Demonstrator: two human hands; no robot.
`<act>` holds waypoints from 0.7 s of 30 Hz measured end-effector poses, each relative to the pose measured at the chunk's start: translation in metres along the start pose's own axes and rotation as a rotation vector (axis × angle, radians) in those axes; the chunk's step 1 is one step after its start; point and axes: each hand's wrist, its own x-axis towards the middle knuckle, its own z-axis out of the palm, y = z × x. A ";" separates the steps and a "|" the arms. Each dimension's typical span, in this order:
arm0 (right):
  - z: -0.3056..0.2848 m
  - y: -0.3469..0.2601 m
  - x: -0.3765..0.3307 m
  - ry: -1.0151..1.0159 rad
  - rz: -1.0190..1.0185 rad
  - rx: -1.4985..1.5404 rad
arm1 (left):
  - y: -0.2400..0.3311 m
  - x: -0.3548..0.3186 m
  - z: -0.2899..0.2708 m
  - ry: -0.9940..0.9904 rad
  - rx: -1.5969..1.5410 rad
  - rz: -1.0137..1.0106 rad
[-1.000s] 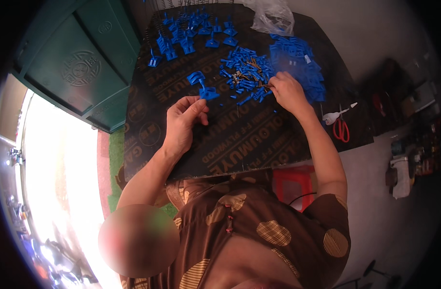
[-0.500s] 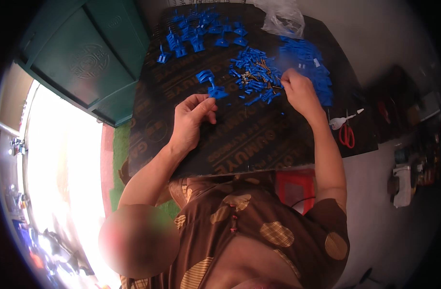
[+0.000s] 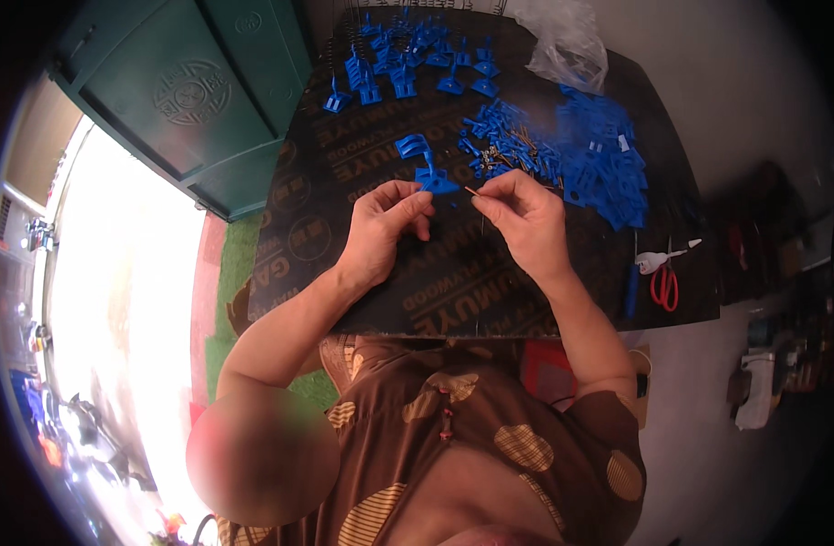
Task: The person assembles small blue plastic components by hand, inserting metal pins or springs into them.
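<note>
My left hand (image 3: 387, 226) pinches a small blue plastic part (image 3: 432, 178) at its fingertips, above a dark plywood board (image 3: 362, 155). My right hand (image 3: 519, 217) holds a thin metal pin (image 3: 472, 191) whose tip points toward that part. Another blue part (image 3: 411, 146) lies just beyond my left hand. A loose heap of blue pieces and pins (image 3: 506, 147) sits right behind my right hand, and a pile of flat blue pieces (image 3: 608, 173) lies further right.
Several assembled blue parts (image 3: 408, 64) stand at the board's far end. A clear plastic bag (image 3: 562, 45) lies at the far right. Red-handled scissors (image 3: 662, 282) and a blue tool (image 3: 631, 287) rest near the right edge. A green cabinet (image 3: 189, 100) stands to the left.
My right hand has pulled back from the heap of blue pieces toward my left hand, now holding a pin. My left hand now holds a blue part at its fingertips.
</note>
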 end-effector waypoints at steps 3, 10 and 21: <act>0.000 0.000 -0.005 -0.011 0.033 0.079 | 0.001 -0.001 0.001 -0.044 -0.059 -0.014; 0.001 -0.003 -0.011 0.003 -0.035 0.171 | 0.000 -0.001 0.000 -0.112 -0.090 -0.025; -0.006 0.002 -0.010 0.017 -0.055 0.162 | 0.002 -0.005 0.002 -0.152 -0.111 -0.030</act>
